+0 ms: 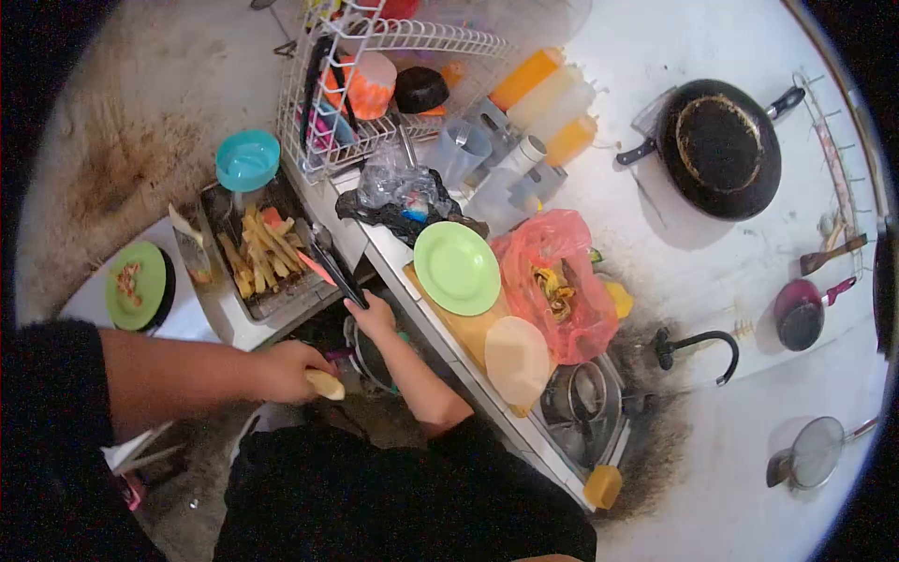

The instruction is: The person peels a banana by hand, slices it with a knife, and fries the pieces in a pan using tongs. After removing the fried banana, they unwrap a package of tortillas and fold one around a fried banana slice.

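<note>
My left hand [288, 372] is closed round a pale yellow piece of food [326, 384], whose end sticks out past the fingers. My right hand [373, 314] grips the black handle of a long utensil [342, 276], beside a narrow red strip [316, 266]. Beyond the utensil, a metal tray [302, 294] holds a heap of yellow-brown strips [264, 251]. A light green plate [457, 268] lies on the counter to the right of my right hand. Under my hands, a pot [379, 361] is partly hidden by my right forearm.
A turquoise bowl [248, 160] stands behind the tray. Farther left, a green plate [136, 286] holds food bits. A dish rack [309, 103], bottles [527, 80], a red plastic bag [571, 290] and a sink [585, 412] line the counter. Pans [719, 150] hang on the wall.
</note>
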Demonstrator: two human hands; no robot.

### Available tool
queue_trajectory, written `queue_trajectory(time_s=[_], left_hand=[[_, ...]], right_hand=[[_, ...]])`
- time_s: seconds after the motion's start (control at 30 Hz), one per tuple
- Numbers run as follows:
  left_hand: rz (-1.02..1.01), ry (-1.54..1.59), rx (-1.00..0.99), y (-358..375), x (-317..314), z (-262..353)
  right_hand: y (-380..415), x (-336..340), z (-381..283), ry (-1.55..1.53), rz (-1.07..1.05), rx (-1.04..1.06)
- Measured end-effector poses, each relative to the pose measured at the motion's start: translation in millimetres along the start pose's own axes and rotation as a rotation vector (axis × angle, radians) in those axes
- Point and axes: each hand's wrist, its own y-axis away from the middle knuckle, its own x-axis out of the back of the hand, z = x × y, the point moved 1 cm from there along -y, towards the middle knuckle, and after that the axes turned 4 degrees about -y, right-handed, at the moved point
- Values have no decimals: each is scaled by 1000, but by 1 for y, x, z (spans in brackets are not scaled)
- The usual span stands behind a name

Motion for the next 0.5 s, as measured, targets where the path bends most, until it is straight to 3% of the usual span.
queue_trajectory(time_s=[0.07,0.13,0.23,0.3,0.37,0.5], left_hand=[[-14,126,44,-7,0,-7],[-18,456,98,-15,-3,-23],[-34,738,86,-15,18,-39],[13,826,95,-13,36,-53],[110,1014,86,-32,40,-96],[282,1244,41,-50,70,-121]], right_hand=[[-20,-8,-13,-47,-3,-15],[-40,-22,-28,-30,27,-27],[-76,-43,-40,43,-68,-16],[-94,-54,-44,-6,-182,-1],[-102,-63,-57,35,-87,33],[-119,-75,-67,101,-24,193]])
